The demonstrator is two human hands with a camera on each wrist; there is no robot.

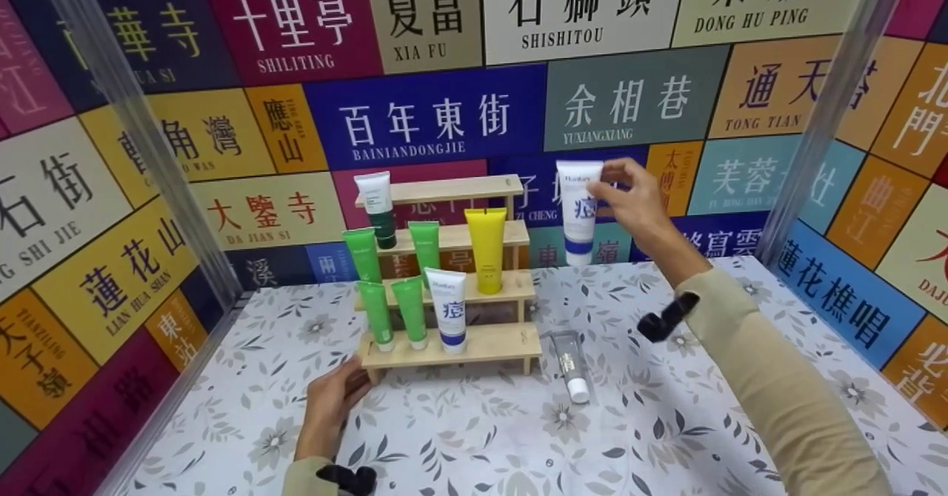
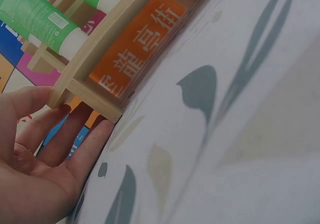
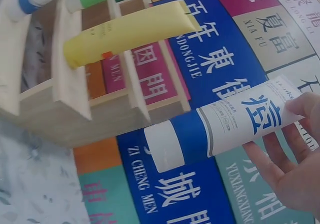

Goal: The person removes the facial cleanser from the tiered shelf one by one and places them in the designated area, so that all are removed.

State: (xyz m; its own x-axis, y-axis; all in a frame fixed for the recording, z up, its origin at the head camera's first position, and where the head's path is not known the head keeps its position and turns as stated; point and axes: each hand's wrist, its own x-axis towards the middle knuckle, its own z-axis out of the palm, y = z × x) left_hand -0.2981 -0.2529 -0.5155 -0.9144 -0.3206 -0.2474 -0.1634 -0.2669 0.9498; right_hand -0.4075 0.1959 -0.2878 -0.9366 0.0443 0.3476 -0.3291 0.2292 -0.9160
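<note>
My right hand [image 1: 629, 196] holds a white squeeze tube with a blue band [image 1: 579, 215] by its flat top end, cap down, in the air right of the stepped wooden stand [image 1: 496, 339]. In the right wrist view thumb and fingers pinch the tube [image 3: 220, 126]. My left hand [image 1: 331, 400] grips the front left end of the stand's lowest step, thumb on the step's edge and fingers by its leg [image 2: 95, 98]. On the steps stand several green tubes [image 1: 376, 314], a similar white and blue tube [image 1: 446, 311], a yellow tube [image 1: 486, 252] and a white and dark green tube [image 1: 378, 211].
A grey tube with a white cap [image 1: 572, 370] lies on the floral-patterned tabletop [image 1: 474, 437], right of the stand. Behind rises a wall of coloured panels with lettering [image 1: 422, 115]. Clear posts [image 1: 829, 111] stand at the corners.
</note>
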